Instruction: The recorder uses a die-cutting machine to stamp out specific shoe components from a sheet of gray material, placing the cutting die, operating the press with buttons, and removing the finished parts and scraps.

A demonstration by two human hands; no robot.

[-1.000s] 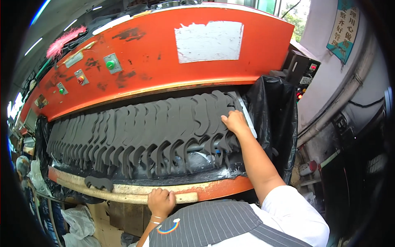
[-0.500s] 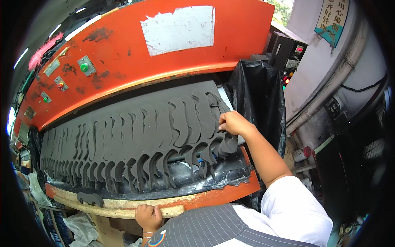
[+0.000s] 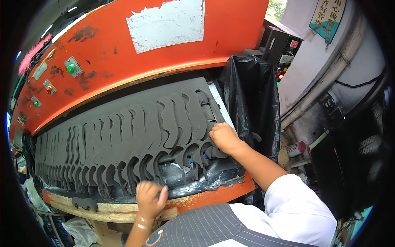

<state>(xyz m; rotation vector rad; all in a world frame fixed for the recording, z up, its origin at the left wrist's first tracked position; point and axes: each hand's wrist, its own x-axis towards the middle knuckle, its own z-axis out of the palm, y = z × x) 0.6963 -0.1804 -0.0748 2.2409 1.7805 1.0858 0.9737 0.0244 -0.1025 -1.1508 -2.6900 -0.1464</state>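
Orange machine panel (image 3: pixel 234 29), scuffed, torn white sheet (image 3: pixel 166 24) stuck on front. Pale wall (image 3: pixel 298 86) at right. Black bed (image 3: pixel 191 184) below panel, front surface glossy, whitish smears. Grey wavy-cut foam (image 3: pixel 144 121) across bed, strip ends drooping at front. Black plastic cover (image 3: pixel 253 94) draped at bed's right end. Wooden rail (image 3: pixel 111 217) along front edge. Right hand (image 3: pixel 225 138) at foam's right end: fingers curled, cannot tell what they pinch. Left hand (image 3: pixel 150 200) near drooping ends: fingers loosely bent, thumb spread. Loose foam piece (image 3: pixel 85 203) at rail.
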